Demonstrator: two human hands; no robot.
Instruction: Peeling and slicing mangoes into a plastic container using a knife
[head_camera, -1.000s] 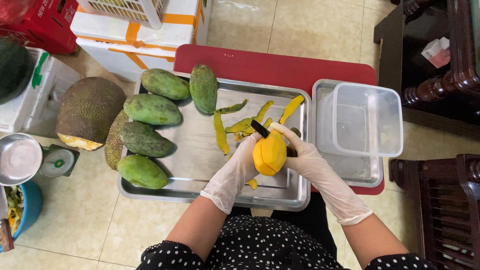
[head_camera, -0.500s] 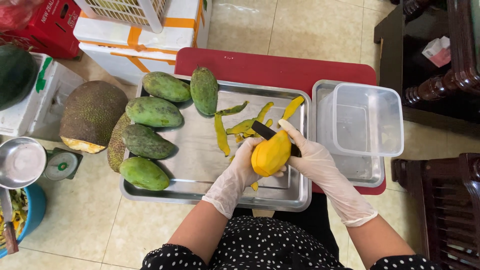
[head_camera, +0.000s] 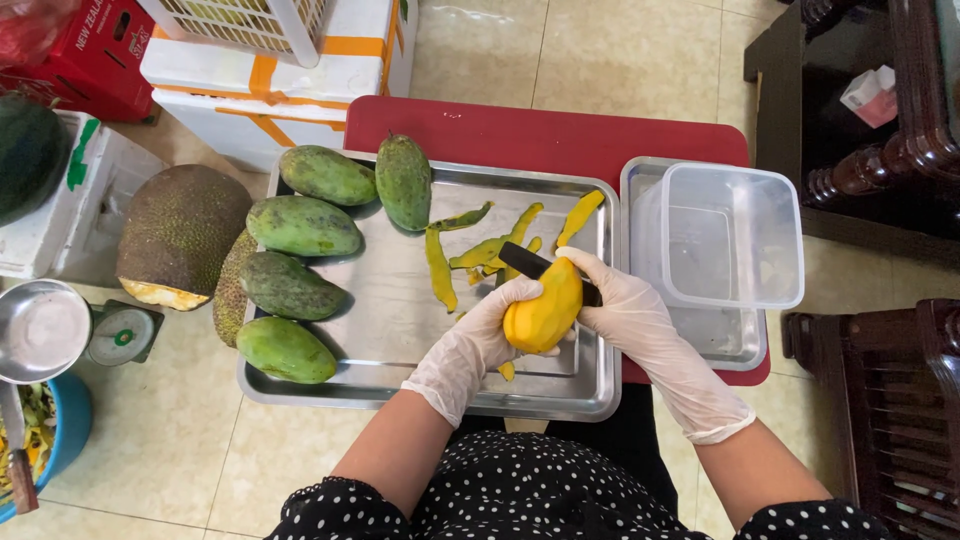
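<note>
A low red table (head_camera: 560, 135) carries a broad, shiny steel tray (head_camera: 400, 300). Left of the tray, on the tiled floor, sits a bumpy brown-green jackfruit (head_camera: 180, 235). Right of the tray stands a clear, square plastic container (head_camera: 735, 235). Five smooth, oval green mangoes (head_camera: 300, 225) lie along the tray's left side. Over the tray's right half, the left hand (head_camera: 480, 340), in a thin white glove, has its fingers curled around a peeled, glossy yellow mango (head_camera: 543, 315). The gloved right hand (head_camera: 625, 310) grips a black-handled knife (head_camera: 530, 262) against the fruit. Curled peel strips (head_camera: 440, 265) lie on the tray's middle.
</note>
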